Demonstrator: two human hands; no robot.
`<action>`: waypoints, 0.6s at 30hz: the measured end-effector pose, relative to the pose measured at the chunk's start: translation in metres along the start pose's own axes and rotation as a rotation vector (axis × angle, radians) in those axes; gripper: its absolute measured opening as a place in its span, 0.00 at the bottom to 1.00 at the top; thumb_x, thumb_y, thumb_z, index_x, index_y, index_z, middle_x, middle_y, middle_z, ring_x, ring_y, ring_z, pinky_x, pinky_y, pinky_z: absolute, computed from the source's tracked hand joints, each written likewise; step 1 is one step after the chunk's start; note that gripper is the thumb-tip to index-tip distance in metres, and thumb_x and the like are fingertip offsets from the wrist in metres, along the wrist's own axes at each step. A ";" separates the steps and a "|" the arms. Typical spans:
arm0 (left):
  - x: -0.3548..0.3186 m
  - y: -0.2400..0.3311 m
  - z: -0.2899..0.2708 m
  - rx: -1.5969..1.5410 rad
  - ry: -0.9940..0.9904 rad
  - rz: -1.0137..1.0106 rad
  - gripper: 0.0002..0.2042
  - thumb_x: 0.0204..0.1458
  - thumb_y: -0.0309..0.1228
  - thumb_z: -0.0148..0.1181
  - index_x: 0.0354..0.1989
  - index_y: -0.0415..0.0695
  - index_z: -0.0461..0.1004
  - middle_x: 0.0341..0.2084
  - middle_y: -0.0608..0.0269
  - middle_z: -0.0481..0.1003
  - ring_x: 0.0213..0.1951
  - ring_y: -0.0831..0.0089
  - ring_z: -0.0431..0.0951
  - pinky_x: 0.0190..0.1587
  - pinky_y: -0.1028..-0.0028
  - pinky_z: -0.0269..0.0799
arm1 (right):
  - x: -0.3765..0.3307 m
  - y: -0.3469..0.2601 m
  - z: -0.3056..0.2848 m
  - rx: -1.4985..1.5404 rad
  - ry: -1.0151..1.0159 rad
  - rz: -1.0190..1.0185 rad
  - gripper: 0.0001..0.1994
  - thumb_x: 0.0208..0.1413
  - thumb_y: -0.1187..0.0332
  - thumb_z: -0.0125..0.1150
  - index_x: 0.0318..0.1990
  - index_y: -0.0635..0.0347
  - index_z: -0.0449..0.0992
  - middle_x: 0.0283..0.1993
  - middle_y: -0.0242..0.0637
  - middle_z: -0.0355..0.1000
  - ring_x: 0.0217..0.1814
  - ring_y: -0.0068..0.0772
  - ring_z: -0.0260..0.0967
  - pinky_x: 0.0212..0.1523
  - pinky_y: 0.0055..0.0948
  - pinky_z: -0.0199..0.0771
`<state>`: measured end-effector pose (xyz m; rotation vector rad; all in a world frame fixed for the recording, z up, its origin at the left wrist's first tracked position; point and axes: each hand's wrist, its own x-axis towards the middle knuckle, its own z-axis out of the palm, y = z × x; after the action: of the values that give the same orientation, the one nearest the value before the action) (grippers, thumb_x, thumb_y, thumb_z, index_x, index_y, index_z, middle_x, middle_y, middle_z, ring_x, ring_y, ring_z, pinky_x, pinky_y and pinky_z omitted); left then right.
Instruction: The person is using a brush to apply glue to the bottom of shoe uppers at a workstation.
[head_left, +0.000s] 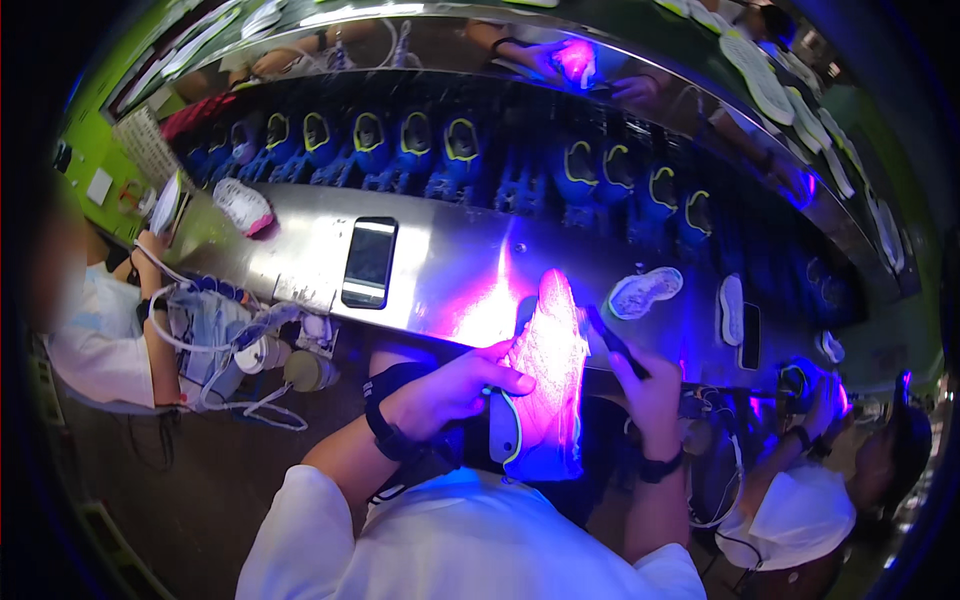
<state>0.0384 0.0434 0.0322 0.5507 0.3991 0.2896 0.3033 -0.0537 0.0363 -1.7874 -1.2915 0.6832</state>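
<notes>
Left fingers: your left hand (455, 388) is curled around the side of one sneaker (548, 385), thumb pointing across its upper, fingers wrapped behind where you cannot see them.
Right fingers: your right hand (648, 385) is closed narrowly around a thin dark torch (610, 338); its tip is aimed toward the shoe, and how the fingertips sit on it is hard to make out.
Sneaker: held upright between your hands, toe up, just below the edge of the steel workbench (450, 275). It glows pink-violet under the light, with a pale green sole edge; its real colour cannot be told.
Wrists: one dark band (385, 425) on your left wrist, one dark watch (660, 466) on your right.
Phones: two on the bench, one large smartphone (369, 262) left of the shoe, one smaller dark phone (750, 335) far right.
Loose shoes on bench: one white shoe (243, 205) at far left, one insole-like piece (645, 291) and one white sole (731, 308) right of the held sneaker.
Conveyor row: about ten blue shoes (461, 140) with yellow-green collars beyond the bench; the count is unsure as the dim outer ones blur.
Other people: one seated person (100, 320) at left, one person (800, 510) at right, both cut off by the rim.
Hidden: the heel of the held sneaker merges into your white shirt.
</notes>
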 end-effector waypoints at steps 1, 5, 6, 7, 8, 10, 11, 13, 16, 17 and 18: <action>0.006 0.000 -0.010 0.016 0.036 -0.015 0.43 0.45 0.24 0.74 0.72 0.38 0.58 0.62 0.57 0.72 0.65 0.66 0.71 0.68 0.62 0.65 | 0.007 -0.001 0.014 0.112 0.097 -0.037 0.18 0.54 0.72 0.73 0.52 0.66 0.82 0.43 0.45 0.82 0.43 0.33 0.80 0.47 0.31 0.76; 0.005 0.014 0.004 0.460 0.048 0.272 0.50 0.36 0.31 0.84 0.71 0.36 0.61 0.61 0.59 0.73 0.63 0.71 0.71 0.67 0.65 0.65 | -0.026 0.003 0.014 0.057 0.050 -0.141 0.17 0.52 0.75 0.73 0.50 0.67 0.82 0.43 0.45 0.82 0.45 0.33 0.80 0.50 0.30 0.77; 0.004 0.014 0.000 0.472 0.059 0.271 0.50 0.36 0.31 0.84 0.71 0.36 0.61 0.61 0.59 0.73 0.63 0.71 0.71 0.67 0.65 0.65 | -0.031 0.005 0.008 0.072 0.048 -0.146 0.17 0.52 0.75 0.73 0.50 0.67 0.82 0.43 0.45 0.82 0.45 0.33 0.80 0.50 0.30 0.77; 0.008 0.012 -0.009 0.612 0.097 0.351 0.51 0.36 0.31 0.84 0.72 0.35 0.60 0.62 0.57 0.71 0.64 0.69 0.70 0.68 0.64 0.64 | -0.033 0.010 0.000 0.088 0.000 -0.142 0.16 0.52 0.76 0.73 0.49 0.69 0.82 0.41 0.42 0.81 0.44 0.30 0.78 0.49 0.29 0.76; 0.009 0.012 -0.013 0.754 0.131 0.429 0.52 0.37 0.31 0.84 0.72 0.34 0.58 0.64 0.55 0.69 0.65 0.67 0.69 0.69 0.64 0.63 | -0.035 0.009 -0.006 0.103 -0.046 -0.138 0.16 0.52 0.77 0.73 0.49 0.70 0.81 0.40 0.39 0.80 0.43 0.28 0.76 0.48 0.28 0.76; 0.005 0.019 -0.014 0.787 0.136 0.406 0.53 0.36 0.32 0.85 0.73 0.33 0.57 0.65 0.54 0.68 0.66 0.66 0.68 0.70 0.63 0.62 | -0.028 -0.018 -0.019 0.130 -0.072 -0.074 0.18 0.53 0.76 0.72 0.52 0.67 0.81 0.41 0.38 0.80 0.43 0.27 0.76 0.49 0.29 0.75; 0.004 0.023 -0.012 0.812 0.147 0.404 0.55 0.36 0.32 0.85 0.73 0.32 0.56 0.66 0.53 0.67 0.67 0.65 0.67 0.71 0.62 0.61 | -0.023 -0.031 -0.024 0.155 -0.059 -0.068 0.18 0.54 0.77 0.71 0.53 0.67 0.81 0.42 0.38 0.81 0.44 0.28 0.76 0.49 0.29 0.75; 0.003 0.032 -0.001 0.748 0.104 0.391 0.55 0.35 0.32 0.85 0.73 0.33 0.56 0.66 0.54 0.67 0.66 0.65 0.67 0.71 0.61 0.60 | -0.007 -0.045 -0.022 0.187 -0.035 -0.066 0.18 0.54 0.77 0.71 0.54 0.67 0.81 0.43 0.39 0.81 0.44 0.28 0.76 0.49 0.29 0.75; 0.004 0.033 0.001 0.643 0.067 0.361 0.54 0.36 0.32 0.84 0.73 0.34 0.57 0.65 0.55 0.68 0.66 0.66 0.67 0.71 0.61 0.60 | 0.004 -0.048 -0.012 0.204 -0.004 -0.127 0.18 0.54 0.76 0.70 0.53 0.64 0.82 0.44 0.40 0.83 0.45 0.30 0.80 0.49 0.28 0.76; 0.005 0.033 0.000 0.603 0.075 0.337 0.52 0.37 0.32 0.84 0.72 0.34 0.57 0.65 0.56 0.69 0.66 0.65 0.68 0.71 0.61 0.60 | 0.001 -0.038 -0.007 0.127 -0.028 -0.169 0.18 0.54 0.75 0.71 0.53 0.64 0.82 0.44 0.41 0.82 0.44 0.32 0.80 0.49 0.28 0.76; 0.005 0.032 0.002 0.616 0.086 0.348 0.52 0.37 0.32 0.84 0.72 0.34 0.57 0.65 0.56 0.69 0.66 0.65 0.68 0.71 0.61 0.60 | -0.002 -0.029 -0.002 0.057 -0.063 -0.217 0.18 0.54 0.74 0.71 0.53 0.64 0.82 0.44 0.42 0.82 0.44 0.33 0.80 0.49 0.29 0.76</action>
<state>0.0382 0.0709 0.0501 1.2199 0.4770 0.5309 0.2894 -0.0521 0.0619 -1.5628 -1.4677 0.6518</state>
